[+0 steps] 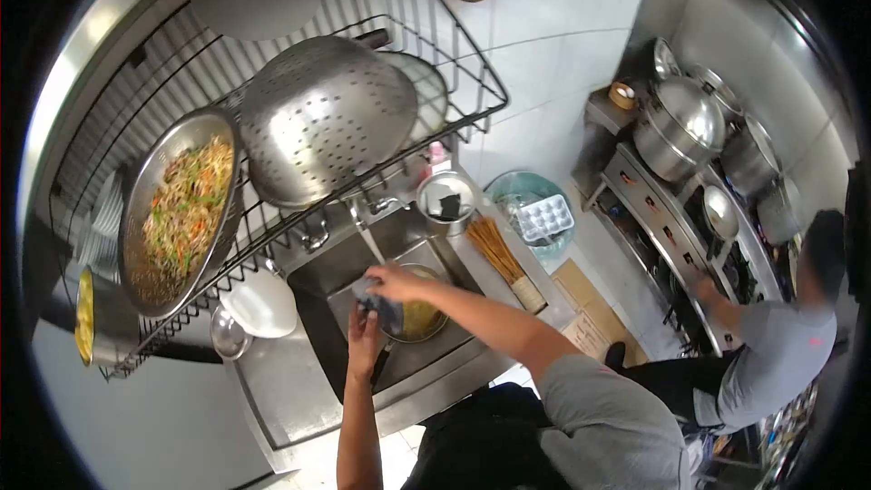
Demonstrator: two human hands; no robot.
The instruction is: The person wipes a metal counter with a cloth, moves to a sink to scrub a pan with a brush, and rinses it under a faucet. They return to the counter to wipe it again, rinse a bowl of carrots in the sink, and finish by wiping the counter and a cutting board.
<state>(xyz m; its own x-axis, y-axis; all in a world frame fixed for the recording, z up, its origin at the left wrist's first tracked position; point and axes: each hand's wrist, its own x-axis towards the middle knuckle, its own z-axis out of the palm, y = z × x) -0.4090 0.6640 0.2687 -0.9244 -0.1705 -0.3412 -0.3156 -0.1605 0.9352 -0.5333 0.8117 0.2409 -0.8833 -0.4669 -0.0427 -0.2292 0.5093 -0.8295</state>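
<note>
1. Steel sink (319,308) near centre; a round pan (422,320) lies in it, handle toward seven o'clock, faucet (366,238) toward eleven.
2. Grey cloth-like bundle (388,314) overlaps the pan's nine o'clock side in view; the right hand (396,283) has its fingers closed on it.
3. Left hand (363,338): fingers touch the bundle's lower edge; whether they grip, one cannot tell.
4. Two-handed handling of the bundle seems the step in hand; moving it calls for a secure hold.

Dark blue-grey cloth (388,315), bunched between hands (399,283)

Free room over left counter (288,399), rack (363,180) beyond
</note>
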